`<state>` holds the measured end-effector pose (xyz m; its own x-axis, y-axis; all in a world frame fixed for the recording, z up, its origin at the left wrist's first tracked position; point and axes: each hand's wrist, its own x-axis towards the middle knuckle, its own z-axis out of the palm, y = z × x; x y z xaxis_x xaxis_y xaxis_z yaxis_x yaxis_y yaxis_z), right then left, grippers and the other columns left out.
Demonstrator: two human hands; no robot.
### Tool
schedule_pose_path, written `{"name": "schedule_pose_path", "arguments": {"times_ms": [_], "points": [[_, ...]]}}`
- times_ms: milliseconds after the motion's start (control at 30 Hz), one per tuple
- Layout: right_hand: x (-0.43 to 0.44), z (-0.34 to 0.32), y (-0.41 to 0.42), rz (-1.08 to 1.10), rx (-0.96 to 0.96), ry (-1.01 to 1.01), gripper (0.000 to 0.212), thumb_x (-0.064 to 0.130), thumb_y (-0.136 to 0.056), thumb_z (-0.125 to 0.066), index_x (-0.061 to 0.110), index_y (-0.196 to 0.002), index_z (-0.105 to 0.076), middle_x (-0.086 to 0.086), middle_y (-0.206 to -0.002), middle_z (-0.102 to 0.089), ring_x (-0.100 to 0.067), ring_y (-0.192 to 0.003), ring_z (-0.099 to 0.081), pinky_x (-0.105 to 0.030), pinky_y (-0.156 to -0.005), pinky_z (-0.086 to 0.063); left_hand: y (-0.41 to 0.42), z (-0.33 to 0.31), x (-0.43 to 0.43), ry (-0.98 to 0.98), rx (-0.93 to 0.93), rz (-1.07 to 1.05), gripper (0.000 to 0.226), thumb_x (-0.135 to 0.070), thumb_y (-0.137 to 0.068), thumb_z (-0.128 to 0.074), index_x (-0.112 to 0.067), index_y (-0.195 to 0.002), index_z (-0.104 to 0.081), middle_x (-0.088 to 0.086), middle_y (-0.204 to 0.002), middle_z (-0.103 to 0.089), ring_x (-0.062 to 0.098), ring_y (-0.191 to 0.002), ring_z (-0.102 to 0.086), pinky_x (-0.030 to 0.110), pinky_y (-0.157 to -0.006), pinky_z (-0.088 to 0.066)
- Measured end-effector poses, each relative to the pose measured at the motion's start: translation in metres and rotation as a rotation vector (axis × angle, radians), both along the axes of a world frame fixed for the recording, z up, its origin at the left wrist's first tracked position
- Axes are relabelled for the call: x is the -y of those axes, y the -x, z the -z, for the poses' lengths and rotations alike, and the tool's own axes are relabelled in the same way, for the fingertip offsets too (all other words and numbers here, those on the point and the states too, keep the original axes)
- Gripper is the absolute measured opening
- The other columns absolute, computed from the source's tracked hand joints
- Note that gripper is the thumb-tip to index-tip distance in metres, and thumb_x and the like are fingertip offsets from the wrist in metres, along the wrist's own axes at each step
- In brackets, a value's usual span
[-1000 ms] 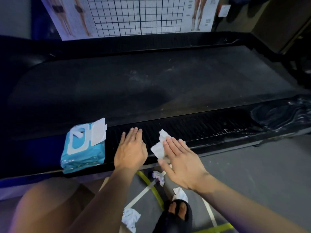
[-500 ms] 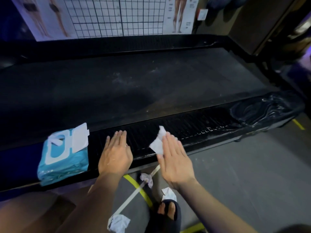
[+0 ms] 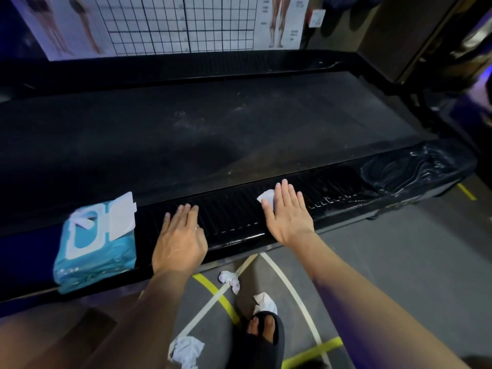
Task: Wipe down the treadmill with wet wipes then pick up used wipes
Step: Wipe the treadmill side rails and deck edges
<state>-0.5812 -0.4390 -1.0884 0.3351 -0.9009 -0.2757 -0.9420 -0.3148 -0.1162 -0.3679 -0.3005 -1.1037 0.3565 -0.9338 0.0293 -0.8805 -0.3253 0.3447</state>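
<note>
The right hand (image 3: 288, 214) lies flat, fingers straight and together, on the ribbed black side rail (image 3: 231, 217) of the treadmill (image 3: 213, 129), pressing a white wet wipe (image 3: 267, 196) against it. Only a corner of the wipe shows, poking out at ten o'clock from the hand, beside the index finger. The left hand (image 3: 181, 241) lies released on the same rail at nine o'clock from the right one, well apart from it. Its palm is down, its fingers are straight, and it grasps nothing.

At nine o'clock from the left hand, just beside it, a teal pack of wet wipes (image 3: 93, 243) rests on the rail with its white flap lid (image 3: 121, 217) folded open and a wipe sticking up from the slot. Towards three o'clock the rail's far end (image 3: 404, 169) glistens with streaks (wet, by the shine).

Three crumpled used wipes lie on the grey floor (image 3: 399, 262). One (image 3: 229, 280) is at six o'clock from the gap between the hands, and another (image 3: 265, 302) touches the toe of a black slipper (image 3: 263, 339). A third (image 3: 186, 351) lies at six o'clock from the left hand, near the frame's bottom edge. White and yellow tape lines (image 3: 213, 288) cross the floor beneath them. At twelve o'clock, beyond the treadmill, hangs a gridded poster (image 3: 170, 22)
</note>
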Motion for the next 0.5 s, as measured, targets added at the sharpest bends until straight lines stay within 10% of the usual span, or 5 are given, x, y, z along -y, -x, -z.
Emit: {"name": "schedule_pose_path", "arguments": {"times_ms": [500], "points": [[0.053, 0.004, -0.030, -0.009, -0.046, -0.012, 0.067, 0.045, -0.106, -0.005, 0.008, -0.159, 0.009, -0.008, -0.167, 0.018, -0.018, -0.155, 0.016, -0.039, -0.125, 0.011, 0.000, 0.002, 0.002, 0.010, 0.011, -0.001, 0.071, -0.026, -0.086, -0.024, -0.002, -0.146, -0.054, 0.018, -0.153, -0.051, 0.030, -0.148, -0.042, 0.048, -0.127, -0.022]]}}
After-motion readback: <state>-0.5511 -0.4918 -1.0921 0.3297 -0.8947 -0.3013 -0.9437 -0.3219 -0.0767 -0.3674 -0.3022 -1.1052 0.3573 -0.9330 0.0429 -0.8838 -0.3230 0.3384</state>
